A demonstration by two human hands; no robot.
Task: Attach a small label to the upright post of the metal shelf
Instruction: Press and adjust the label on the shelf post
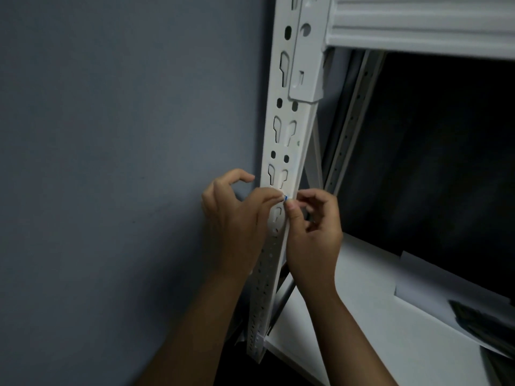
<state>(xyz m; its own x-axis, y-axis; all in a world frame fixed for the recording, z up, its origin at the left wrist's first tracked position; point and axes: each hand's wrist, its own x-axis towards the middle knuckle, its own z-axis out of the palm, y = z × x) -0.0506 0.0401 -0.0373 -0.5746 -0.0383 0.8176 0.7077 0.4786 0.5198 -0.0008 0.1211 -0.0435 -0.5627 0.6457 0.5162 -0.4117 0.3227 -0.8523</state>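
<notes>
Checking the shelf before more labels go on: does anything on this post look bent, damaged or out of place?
Nothing stands out. The white post looks straight, its keyhole slots clean. The left hand and right hand pinch a small blue-edged label at its front edge; the label is too small to judge.

Dim, bluish indoor light, soft low-contrast focus, deep black shadow inside the shelf (pixel 446 162), wide-angle slant.

The white painted metal upright post (pixel 289 151) looks smooth with a soft sheen, punched with keyhole slots; the ribbed white metal shelf beam (pixel 418 20) is likewise painted; the grey-blue wall (pixel 111 135) appears matt; the white lower shelf board (pixel 362 316) looks smooth, matt.
</notes>
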